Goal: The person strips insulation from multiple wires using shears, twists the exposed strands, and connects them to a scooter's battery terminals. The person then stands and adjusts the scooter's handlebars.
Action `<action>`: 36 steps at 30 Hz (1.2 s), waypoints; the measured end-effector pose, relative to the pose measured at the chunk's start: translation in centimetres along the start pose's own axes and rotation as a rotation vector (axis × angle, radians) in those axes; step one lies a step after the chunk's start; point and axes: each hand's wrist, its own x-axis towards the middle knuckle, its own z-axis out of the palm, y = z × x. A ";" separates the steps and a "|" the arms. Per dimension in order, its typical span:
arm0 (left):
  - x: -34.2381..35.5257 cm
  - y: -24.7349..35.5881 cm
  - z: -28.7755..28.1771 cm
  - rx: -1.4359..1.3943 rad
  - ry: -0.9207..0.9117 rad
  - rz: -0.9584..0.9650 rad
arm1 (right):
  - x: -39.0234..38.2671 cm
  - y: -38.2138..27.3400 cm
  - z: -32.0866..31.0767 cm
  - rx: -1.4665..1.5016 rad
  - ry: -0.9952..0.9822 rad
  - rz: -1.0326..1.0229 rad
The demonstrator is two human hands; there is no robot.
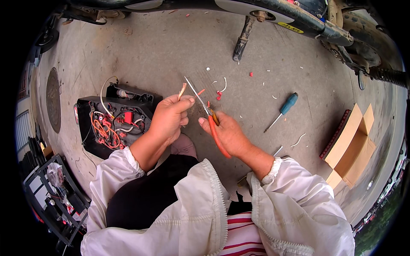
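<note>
My left hand (171,117) pinches a wire end (182,91) between thumb and forefinger, with bare copper-coloured strands fanning upward. In my right hand (228,134) is a pair of scissors (197,94) with orange handles. Their long, thin metal blades point up and left, close beside the strands, and look nearly closed. Left of my left hand sits an opened black plastic case (96,147), crowded inside with orange, white and black wires (102,132) and red connectors. Where the held wire leads is hidden by my fist.
On the concrete lie a blue-handled screwdriver (289,103), wire scraps (298,140) and red bits (251,74). An open cardboard box (352,149) stands at right. A vehicle with a stand leg (243,39) spans the far side. A dark rack (55,187) is at lower left.
</note>
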 end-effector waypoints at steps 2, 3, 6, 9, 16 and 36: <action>0.0 0.0 -0.1 -0.019 -0.005 -0.006 | -0.1 -0.1 0.0 -0.005 0.010 -0.003; 0.0 0.0 -0.1 -0.029 -0.008 -0.010 | -0.1 -0.2 0.0 -0.007 0.015 -0.004; -0.1 0.0 -0.1 -0.045 -0.012 -0.017 | -0.2 -0.5 -0.1 -0.017 0.023 -0.005; -0.2 0.2 0.1 -0.054 -0.015 -0.026 | -0.2 -0.5 -0.1 -0.020 0.027 -0.015; -0.4 0.3 0.2 -0.064 0.001 -0.038 | -0.3 -0.4 0.0 -0.047 0.055 -0.049; -0.2 0.0 0.1 0.051 0.003 -0.023 | 0.5 0.9 0.6 0.130 0.014 -0.010</action>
